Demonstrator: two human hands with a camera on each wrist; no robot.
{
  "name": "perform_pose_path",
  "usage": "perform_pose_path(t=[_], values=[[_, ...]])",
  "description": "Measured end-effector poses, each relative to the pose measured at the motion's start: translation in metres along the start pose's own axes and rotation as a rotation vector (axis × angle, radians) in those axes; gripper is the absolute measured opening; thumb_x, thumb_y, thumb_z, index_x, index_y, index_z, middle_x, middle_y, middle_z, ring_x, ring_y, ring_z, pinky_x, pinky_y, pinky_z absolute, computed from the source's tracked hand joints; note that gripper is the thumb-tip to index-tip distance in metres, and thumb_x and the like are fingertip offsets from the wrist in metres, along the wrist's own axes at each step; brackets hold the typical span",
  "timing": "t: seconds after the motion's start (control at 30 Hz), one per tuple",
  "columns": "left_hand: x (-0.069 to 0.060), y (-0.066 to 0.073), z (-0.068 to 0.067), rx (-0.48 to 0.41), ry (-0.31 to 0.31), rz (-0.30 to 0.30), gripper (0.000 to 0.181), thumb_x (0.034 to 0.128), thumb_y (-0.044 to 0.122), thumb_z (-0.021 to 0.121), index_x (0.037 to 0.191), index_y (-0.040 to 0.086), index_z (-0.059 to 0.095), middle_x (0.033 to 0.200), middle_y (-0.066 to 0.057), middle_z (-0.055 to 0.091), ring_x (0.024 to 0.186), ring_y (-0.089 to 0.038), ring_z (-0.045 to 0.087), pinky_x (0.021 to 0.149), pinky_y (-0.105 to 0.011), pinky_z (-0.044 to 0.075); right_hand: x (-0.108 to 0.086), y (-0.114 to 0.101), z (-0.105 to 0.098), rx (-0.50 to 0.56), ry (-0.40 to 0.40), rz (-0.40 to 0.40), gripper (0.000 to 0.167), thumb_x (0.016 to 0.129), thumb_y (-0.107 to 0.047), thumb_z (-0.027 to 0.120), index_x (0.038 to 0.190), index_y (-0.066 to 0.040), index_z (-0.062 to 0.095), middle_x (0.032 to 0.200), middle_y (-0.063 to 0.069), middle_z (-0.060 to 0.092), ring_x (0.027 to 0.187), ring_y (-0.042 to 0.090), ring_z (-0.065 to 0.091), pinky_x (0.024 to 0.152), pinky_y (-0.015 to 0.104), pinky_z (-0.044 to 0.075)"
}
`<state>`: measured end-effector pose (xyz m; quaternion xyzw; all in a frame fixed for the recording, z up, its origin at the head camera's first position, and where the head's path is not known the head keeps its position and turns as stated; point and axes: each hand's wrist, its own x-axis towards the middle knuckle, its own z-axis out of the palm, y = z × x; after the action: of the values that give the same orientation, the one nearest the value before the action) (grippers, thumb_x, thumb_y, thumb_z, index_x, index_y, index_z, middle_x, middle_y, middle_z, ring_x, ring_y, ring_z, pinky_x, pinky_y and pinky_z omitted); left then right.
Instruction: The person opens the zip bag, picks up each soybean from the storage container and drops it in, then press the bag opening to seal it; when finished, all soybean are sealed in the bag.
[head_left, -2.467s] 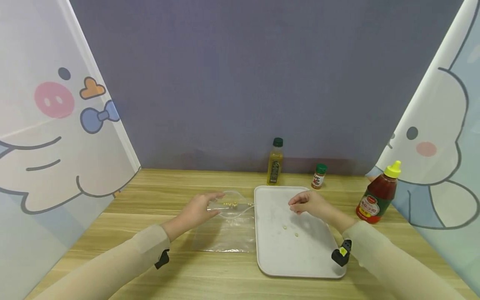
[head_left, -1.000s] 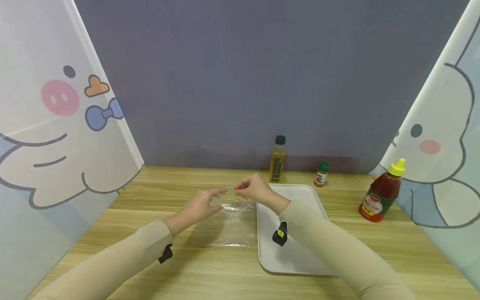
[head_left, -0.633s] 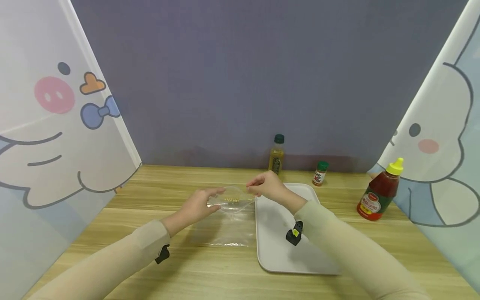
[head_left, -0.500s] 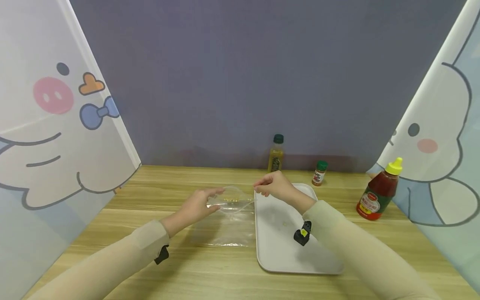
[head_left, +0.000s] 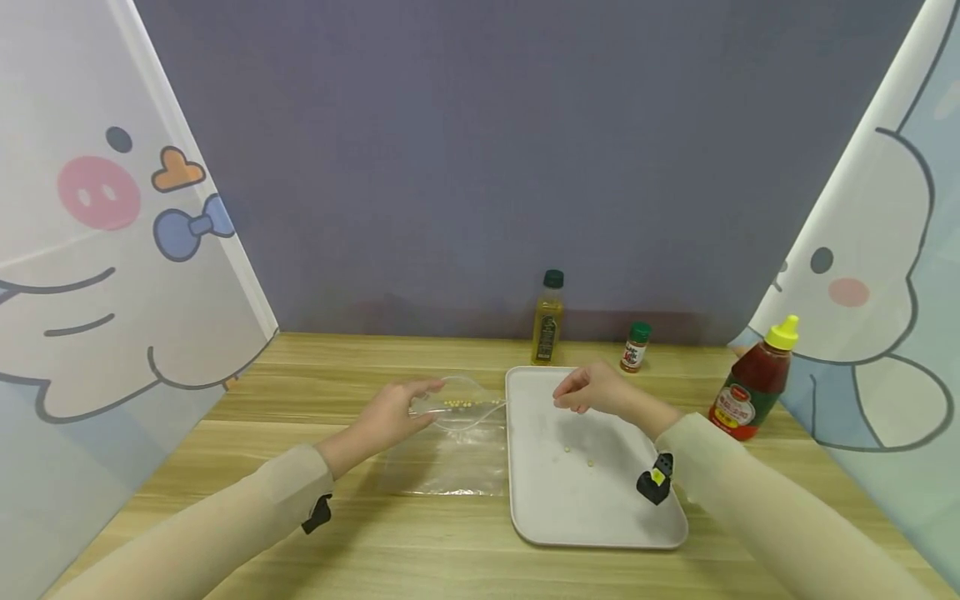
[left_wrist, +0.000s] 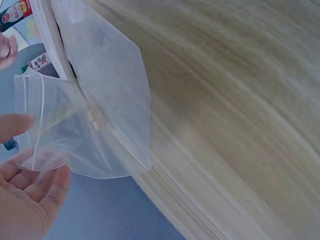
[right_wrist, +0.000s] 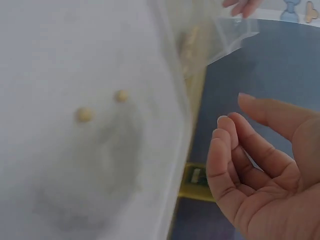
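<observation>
My left hand [head_left: 387,417] holds the mouth of a clear zip bag [head_left: 450,462] spread between thumb and fingers. The left wrist view shows the bag [left_wrist: 65,110] with its zip strips parted at the thumb. Several small pale yellow beans [head_left: 459,404], like soybeans, lie inside. Right of it is a white tray [head_left: 562,517] with two loose beans [right_wrist: 85,115]. Over the tray's far part hovers my right hand [head_left: 596,390]. The right wrist view shows its fingers [right_wrist: 230,185] loosely bent, the thumb apart, and nothing held.
Behind the tray stand an oil bottle [head_left: 547,321] and a small green-capped spice jar [head_left: 635,348]. A red sauce bottle [head_left: 753,387] with a yellow cap is at the right. Bare wood tabletop [head_left: 360,533] lies in front of the bag.
My right hand went from over the tray to the bag's mouth, then moved back right over the tray. The left hand stays at the bag. Two beans on the tray show again.
</observation>
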<state>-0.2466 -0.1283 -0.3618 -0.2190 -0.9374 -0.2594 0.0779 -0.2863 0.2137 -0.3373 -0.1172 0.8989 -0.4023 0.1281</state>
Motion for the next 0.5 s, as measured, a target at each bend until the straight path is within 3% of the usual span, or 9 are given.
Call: perform_pose_path(t=[0.27, 0.5], values=[[-0.002, -0.002, 0.0, 0.006, 0.004, 0.002, 0.052, 0.0845, 0.015, 0.074, 0.133, 0.01, 0.058, 0.124, -0.01, 0.067, 0.108, -0.03, 0.065, 0.084, -0.044, 0.056, -0.008, 0.022, 0.011, -0.09, -0.081, -0.005, 0.012, 0.082, -0.014, 0.076, 0.089, -0.005, 0.074, 0.076, -0.002, 0.07, 0.065, 0.01, 0.056, 0.064, 0.03, 0.052], [-0.003, -0.001, 0.0, -0.018, -0.005, -0.013, 0.052, 0.0837, 0.013, 0.075, 0.133, 0.011, 0.058, 0.127, -0.009, 0.065, 0.109, -0.029, 0.064, 0.07, -0.032, 0.055, -0.009, 0.035, 0.021, -0.09, -0.126, -0.032, 0.019, 0.071, -0.005, 0.083, 0.086, 0.0, 0.073, 0.068, -0.004, 0.062, 0.064, 0.008, 0.05, 0.06, 0.022, 0.044]])
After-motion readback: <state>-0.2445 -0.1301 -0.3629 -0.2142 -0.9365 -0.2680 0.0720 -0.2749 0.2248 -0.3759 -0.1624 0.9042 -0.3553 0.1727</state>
